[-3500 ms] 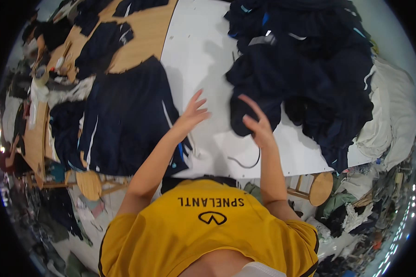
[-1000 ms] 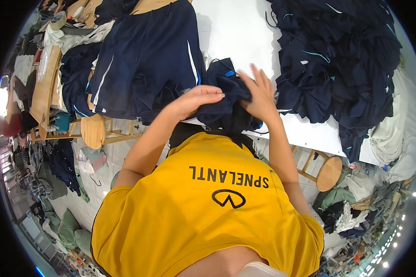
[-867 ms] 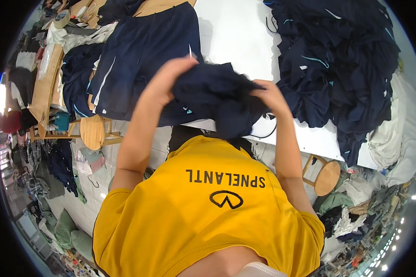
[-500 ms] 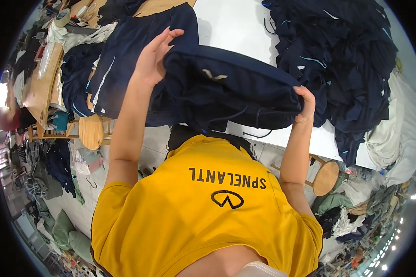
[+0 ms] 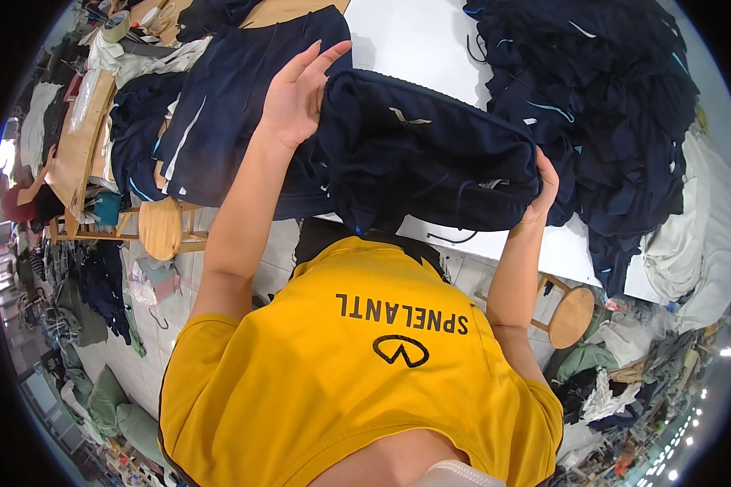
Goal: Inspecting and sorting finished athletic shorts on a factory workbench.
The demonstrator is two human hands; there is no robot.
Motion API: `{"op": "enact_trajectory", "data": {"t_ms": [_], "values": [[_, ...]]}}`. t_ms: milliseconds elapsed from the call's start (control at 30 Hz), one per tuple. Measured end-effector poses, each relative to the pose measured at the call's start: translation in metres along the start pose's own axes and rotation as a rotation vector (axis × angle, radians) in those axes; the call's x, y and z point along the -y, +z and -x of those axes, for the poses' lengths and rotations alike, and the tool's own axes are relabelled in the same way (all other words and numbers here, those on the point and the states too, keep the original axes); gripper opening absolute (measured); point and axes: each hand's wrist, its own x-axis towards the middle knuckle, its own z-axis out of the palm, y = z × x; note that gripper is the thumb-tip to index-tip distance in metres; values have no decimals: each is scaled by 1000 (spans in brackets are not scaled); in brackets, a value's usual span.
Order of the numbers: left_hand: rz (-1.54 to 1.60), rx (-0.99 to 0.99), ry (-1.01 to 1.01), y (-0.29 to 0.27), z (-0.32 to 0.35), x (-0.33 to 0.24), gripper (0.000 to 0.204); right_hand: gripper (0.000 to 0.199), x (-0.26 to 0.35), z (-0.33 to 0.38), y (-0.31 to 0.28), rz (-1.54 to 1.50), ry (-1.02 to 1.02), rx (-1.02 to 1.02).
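Note:
Navy drawstring pants [image 5: 439,162] are raised off the table between my hands, the waistband stretched wide and its opening toward me. A pale label shows inside the waistband, with a thin cord hanging below. My left hand [image 5: 295,101] holds the waistband's left end; two of its fingers stretch out past the edge, and the others are partly hidden by the cloth. Wrapped round the right end is my right hand [image 5: 542,188], its fingertips mostly hidden by the fabric. Under and beside my left forearm lie flat navy pants [image 5: 227,97] with a white side stripe.
On the white table [image 5: 406,40], a tall heap of navy garments [image 5: 617,130] stands at the right, beside white cloth [image 5: 682,227]. Wooden stools [image 5: 161,230] stand at both sides. At far left, a person in red [image 5: 20,199] has a hand on a wooden table [image 5: 77,154].
Both hands have shifted right, the left one most and slightly away from me, carrying the waistband along. The opening now faces me more. The far-left person's arm has come into clearer view.

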Motion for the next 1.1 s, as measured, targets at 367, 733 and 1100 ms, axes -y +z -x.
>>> {"op": "enact_trajectory", "data": {"t_ms": [367,733,1100], "values": [[-541,95,194,-1,-8,15,67,25,3,-10,-1,81,-110,-88],[-1733,-14,301,-37,-7,122,44,45,-1,-3,-5,622,-225,-98],[-774,470,190,-11,6,202,102,52,-66,-12,33,1327,230,553]]}}
